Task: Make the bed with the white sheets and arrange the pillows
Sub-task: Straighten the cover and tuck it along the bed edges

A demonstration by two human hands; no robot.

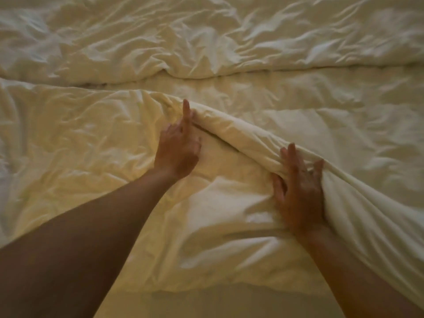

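white crumpled duvet covers the bed, open all round. its folded edge runs diagonally between the hands. left hand: index straight along the fold, others curled, grip unclear. right hand pinches it, fingers spread.

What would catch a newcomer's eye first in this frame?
Two bare hands dominate the centre: the left hand touches and the right hand grips a thick folded duvet edge running diagonally down to the right. Rumpled white bedding lies under them, and another crumpled layer fills the top.
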